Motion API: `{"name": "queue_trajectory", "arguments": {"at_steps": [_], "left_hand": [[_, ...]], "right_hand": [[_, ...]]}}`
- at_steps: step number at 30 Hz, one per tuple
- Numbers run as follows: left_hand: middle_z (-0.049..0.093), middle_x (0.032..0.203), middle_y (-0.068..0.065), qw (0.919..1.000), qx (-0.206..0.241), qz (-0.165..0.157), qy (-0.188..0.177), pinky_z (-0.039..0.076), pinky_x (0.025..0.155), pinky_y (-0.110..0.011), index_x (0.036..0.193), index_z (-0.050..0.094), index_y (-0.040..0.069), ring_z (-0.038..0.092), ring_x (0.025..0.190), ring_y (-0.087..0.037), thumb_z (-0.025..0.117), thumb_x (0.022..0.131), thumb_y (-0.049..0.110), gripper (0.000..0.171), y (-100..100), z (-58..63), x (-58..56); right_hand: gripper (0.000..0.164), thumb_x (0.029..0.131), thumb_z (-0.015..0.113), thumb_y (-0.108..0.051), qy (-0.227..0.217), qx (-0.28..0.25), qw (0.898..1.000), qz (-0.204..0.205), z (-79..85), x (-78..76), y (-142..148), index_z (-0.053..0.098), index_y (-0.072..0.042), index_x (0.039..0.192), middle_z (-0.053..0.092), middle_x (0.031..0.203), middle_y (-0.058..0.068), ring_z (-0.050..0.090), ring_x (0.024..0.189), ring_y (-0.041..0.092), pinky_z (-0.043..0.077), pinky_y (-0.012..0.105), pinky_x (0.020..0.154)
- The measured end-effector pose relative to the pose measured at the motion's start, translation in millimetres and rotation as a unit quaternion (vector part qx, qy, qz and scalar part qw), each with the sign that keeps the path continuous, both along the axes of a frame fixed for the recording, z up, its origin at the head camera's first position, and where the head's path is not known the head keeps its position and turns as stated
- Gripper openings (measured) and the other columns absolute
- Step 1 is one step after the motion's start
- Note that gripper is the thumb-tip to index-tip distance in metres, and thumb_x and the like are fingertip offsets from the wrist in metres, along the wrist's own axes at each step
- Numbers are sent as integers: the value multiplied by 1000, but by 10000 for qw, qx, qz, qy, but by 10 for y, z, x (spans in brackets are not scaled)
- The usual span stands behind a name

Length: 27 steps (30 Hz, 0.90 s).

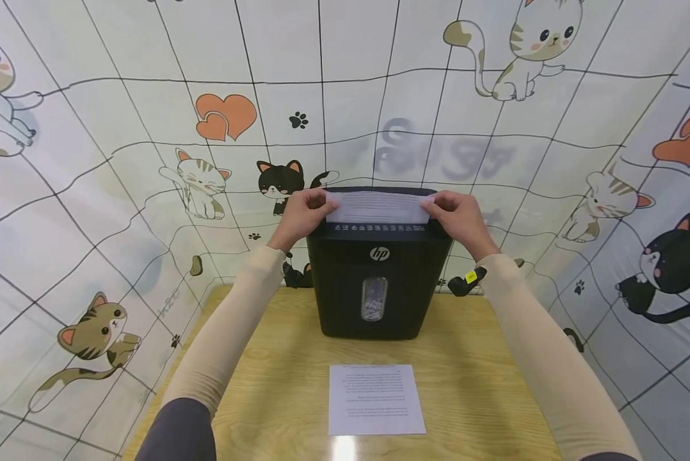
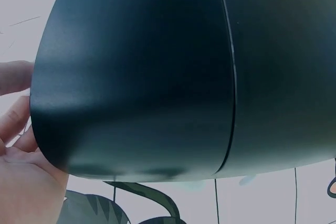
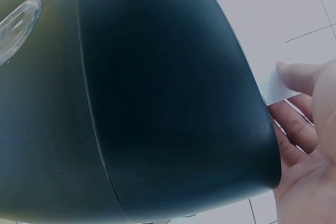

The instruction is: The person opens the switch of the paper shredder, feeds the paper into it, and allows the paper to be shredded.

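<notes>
A black paper shredder point(image 1: 345, 282) with an hp logo and a small window showing shreds stands at the back of the table. Across its top, a printed sheet of paper point(image 1: 379, 208) spans between both hands, upright at the slot. My left hand point(image 1: 303, 216) pinches the sheet's left edge between thumb and fingers. At the opposite edge, my right hand point(image 1: 459, 219) pinches it the same way; the right wrist view shows a paper corner point(image 3: 278, 88) under the thumb. In the left wrist view the shredder's body hides most of the left hand's grip.
Another printed sheet point(image 1: 376, 400) lies flat on the wooden table point(image 1: 276, 384), in front of the shredder. A cloth wall point(image 1: 345, 109) with cat drawings and grid lines surrounds the table's back and sides. A black strap with a yellow tag point(image 1: 468, 280) is by the right wrist.
</notes>
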<state>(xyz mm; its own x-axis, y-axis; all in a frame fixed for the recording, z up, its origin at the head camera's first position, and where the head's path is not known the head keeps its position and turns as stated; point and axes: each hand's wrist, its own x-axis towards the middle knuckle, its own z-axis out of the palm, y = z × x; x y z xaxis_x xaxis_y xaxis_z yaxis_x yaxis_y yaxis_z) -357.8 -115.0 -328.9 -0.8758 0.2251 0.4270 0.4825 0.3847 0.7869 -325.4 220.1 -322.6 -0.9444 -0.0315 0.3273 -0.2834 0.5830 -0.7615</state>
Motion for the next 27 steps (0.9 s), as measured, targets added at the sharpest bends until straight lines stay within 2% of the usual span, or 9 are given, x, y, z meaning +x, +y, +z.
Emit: {"name": "queue_trajectory", "arguments": {"at_steps": [5,8,13,17,20,23,27], "left_hand": [[68,94,7,9999,-90,-88,80,45,72,-32,98,71,28,62,83,-12,68,84,41,19,2,9,36],[66,99,8,9998,-160,-108,61,46,75,-33,99,71,28,61,86,-11,67,84,43,21,2,17,55],[65,103,9,9995,-265,-163,-13,49,78,-35,102,69,32,63,88,-9,64,84,51,27,1,25,90],[61,113,10,9988,-416,-260,20,49,86,-38,110,67,31,63,100,-11,62,83,56,37,-10,28,123],[55,127,10,9974,-661,-244,150,44,96,-43,117,63,32,53,119,-15,61,81,60,46,-25,30,160],[45,139,9,9946,-975,-76,360,33,106,-49,125,57,34,36,135,-17,61,79,63,54,-52,19,204],[36,148,11,9904,-1238,85,616,18,111,-55,134,49,33,17,143,-15,62,77,64,66,-99,-40,241]], "right_hand": [[42,80,62,-60,49,196,9994,269,5,49,2,66,-29,109,67,104,-3,60,94,11,45,36,80],[45,80,62,-60,52,303,9984,481,12,70,-8,65,-29,112,65,107,-4,60,95,12,46,38,80],[58,79,61,-63,-59,586,9955,738,21,98,-29,58,-28,125,57,126,-5,57,111,19,48,45,88],[63,78,62,-64,-45,1023,9917,777,21,119,-28,51,-34,132,45,141,-6,46,125,24,40,53,96],[66,78,63,-63,158,1339,9872,849,26,138,-18,48,-34,135,35,149,-8,32,136,24,29,58,104],[71,78,64,-61,291,1529,9835,919,29,166,-2,43,-33,139,25,154,-9,18,143,23,20,61,107],[80,77,65,-60,244,1628,9822,909,6,209,40,31,-35,145,13,157,-10,10,145,23,17,64,106]]}}
